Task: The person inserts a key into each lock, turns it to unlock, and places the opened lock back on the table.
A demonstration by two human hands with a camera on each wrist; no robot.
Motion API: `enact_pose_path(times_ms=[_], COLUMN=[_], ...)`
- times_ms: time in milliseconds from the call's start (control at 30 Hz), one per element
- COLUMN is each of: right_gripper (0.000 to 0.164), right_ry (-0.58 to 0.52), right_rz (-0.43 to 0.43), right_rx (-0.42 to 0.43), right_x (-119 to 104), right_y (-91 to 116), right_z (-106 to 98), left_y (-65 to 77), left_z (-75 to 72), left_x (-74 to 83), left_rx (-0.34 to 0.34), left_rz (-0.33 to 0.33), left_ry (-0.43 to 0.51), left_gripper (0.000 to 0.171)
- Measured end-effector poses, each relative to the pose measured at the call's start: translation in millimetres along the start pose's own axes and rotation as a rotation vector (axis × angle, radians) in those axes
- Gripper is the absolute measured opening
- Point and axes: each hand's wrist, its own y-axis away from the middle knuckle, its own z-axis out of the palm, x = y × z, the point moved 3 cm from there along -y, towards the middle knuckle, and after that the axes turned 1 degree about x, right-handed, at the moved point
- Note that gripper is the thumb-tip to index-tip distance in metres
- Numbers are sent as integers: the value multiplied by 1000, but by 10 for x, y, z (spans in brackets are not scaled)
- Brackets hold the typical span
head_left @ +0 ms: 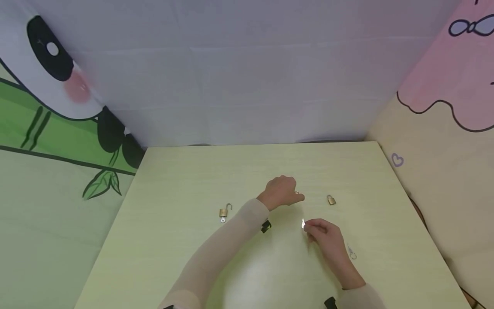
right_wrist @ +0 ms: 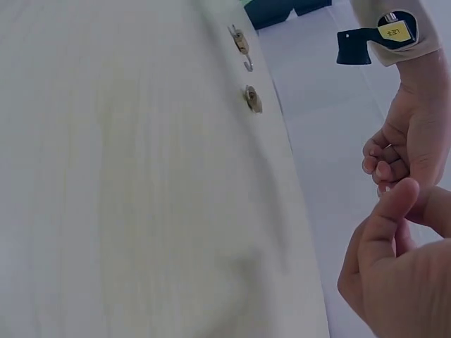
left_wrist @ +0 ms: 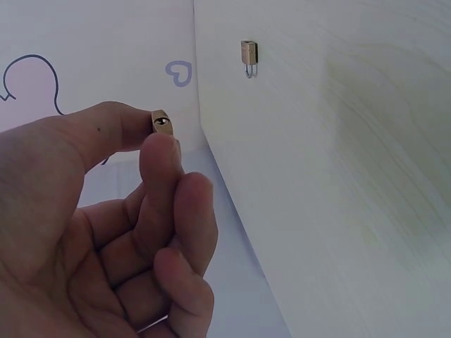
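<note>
My left hand [head_left: 281, 192] is over the middle of the table and pinches a small brass padlock [left_wrist: 162, 121] between thumb and index finger. The padlock's keyhole end shows in the left wrist view; the rest is covered by the fingers. My right hand [head_left: 326, 235] pinches a small shiny key [head_left: 302, 224], held just below and apart from the left hand in the head view. To the right lies a brass padlock [head_left: 331, 200] with its shackle closed. Left of the left forearm, another padlock [head_left: 223, 213] lies with its shackle swung open and a key [head_left: 223, 220] in it.
A small ring with keys [head_left: 352, 253] lies on the pale table [head_left: 185, 180], right of my right wrist. Another small brass padlock [right_wrist: 253, 99] shows near the open one in the right wrist view. Cloth walls [head_left: 247, 86] with drawings stand around the table.
</note>
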Motion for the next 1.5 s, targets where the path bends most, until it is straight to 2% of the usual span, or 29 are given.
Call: enact_pose_path(times_ms=[433, 800, 1000, 1500], right_gripper=[19, 16, 15, 18], right_ry=[-193, -246, -310, -397], right_rz=[-4, 3, -3, -8], right_rx=[26, 28, 35, 134], right_x=[-177, -166, -175, -173], right_y=[-238, -302, -327, -342], right_z=[116, 149, 165, 267], left_y=[47, 38, 30, 41], left_z=[-7, 30, 50, 66], left_x=[37, 22, 26, 1], left_rx=[4, -2, 2, 12], left_rz=[-2, -3, 6, -22], left_ry=[39, 26, 31, 78], left_gripper=[48, 49, 49, 43])
